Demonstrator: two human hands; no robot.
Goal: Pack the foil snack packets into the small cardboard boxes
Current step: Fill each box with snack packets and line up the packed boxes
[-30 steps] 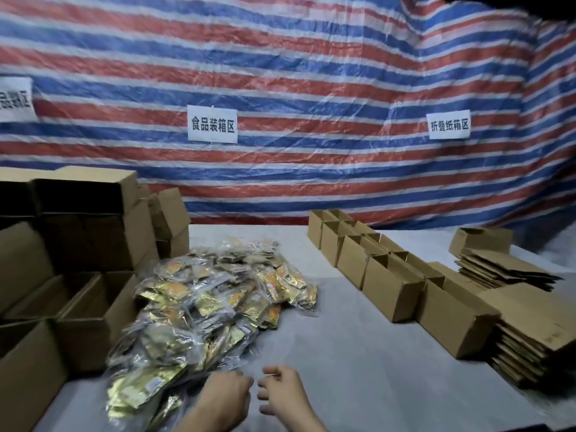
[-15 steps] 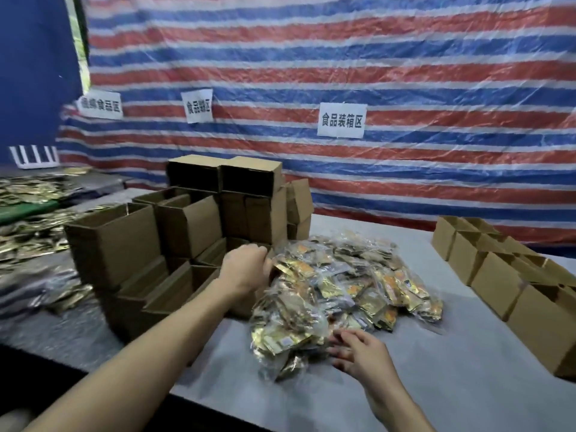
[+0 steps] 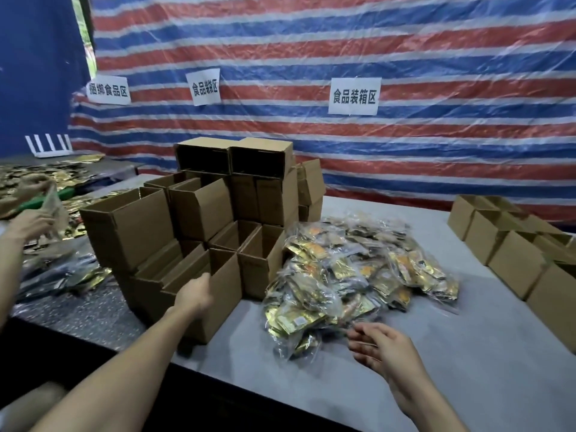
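Observation:
A heap of gold foil snack packets [image 3: 352, 275] in clear bags lies on the grey table [image 3: 452, 353]. To its left stands a stack of small open cardboard boxes [image 3: 199, 213]. My left hand [image 3: 194, 294] grips the rim of the nearest open box [image 3: 218, 300] at the stack's front. My right hand [image 3: 385, 347] hovers just off the near right edge of the heap, fingers relaxed and holding nothing.
A row of open boxes [image 3: 511, 244] lines the table's right side. Another person's hands [image 3: 28, 219] handle a packet at the far left over a table strewn with gold packets [image 3: 46, 173]. A striped tarp [image 3: 343, 57] with paper signs hangs behind.
The view has swung left from the right-hand boxes to the box stack. My left hand reached out from near my body and took hold of the front box; my right hand stays beside the heap.

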